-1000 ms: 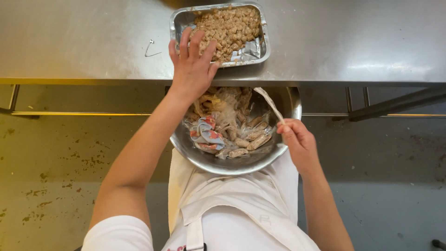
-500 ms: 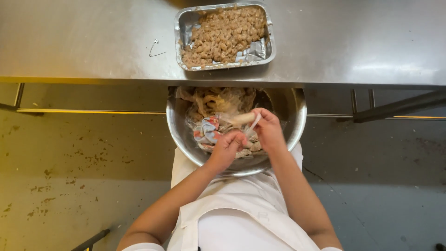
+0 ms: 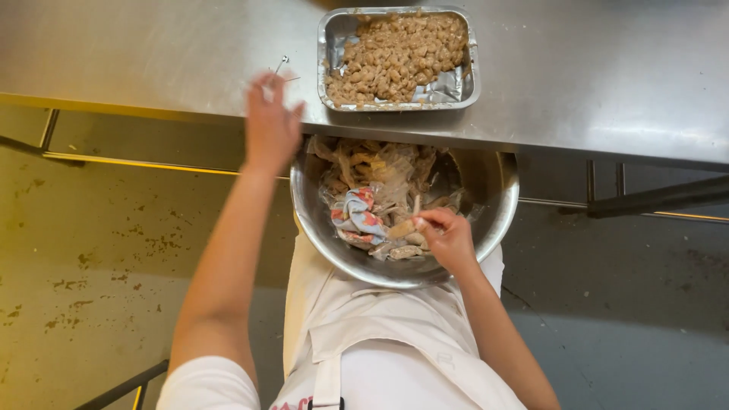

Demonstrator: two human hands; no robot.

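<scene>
A round steel bowl (image 3: 493, 220) rests against my apron, below the edge of a steel counter (image 3: 607, 68). It holds pale scraps, clear wrapping and a crumpled red, blue and white wrapper (image 3: 357, 216). My right hand (image 3: 448, 239) is inside the bowl, fingers pinched on a small pale brown piece (image 3: 401, 228). My left hand (image 3: 269, 125) is raised over the counter edge, left of the bowl, fingers spread and holding nothing. On the counter stands a foil tray (image 3: 456, 89) filled with brown breaded pieces (image 3: 395, 57).
A small bent metal clip (image 3: 282, 67) lies on the counter just beyond my left hand. A stained, worn floor (image 3: 91, 250) shows to the left, with a dark bar at the bottom left. Dark table struts (image 3: 653, 199) run under the counter at right.
My left hand has come out of the bowl and risen to the counter edge at left. My right hand stays in the bowl, now pinching a small piece.
</scene>
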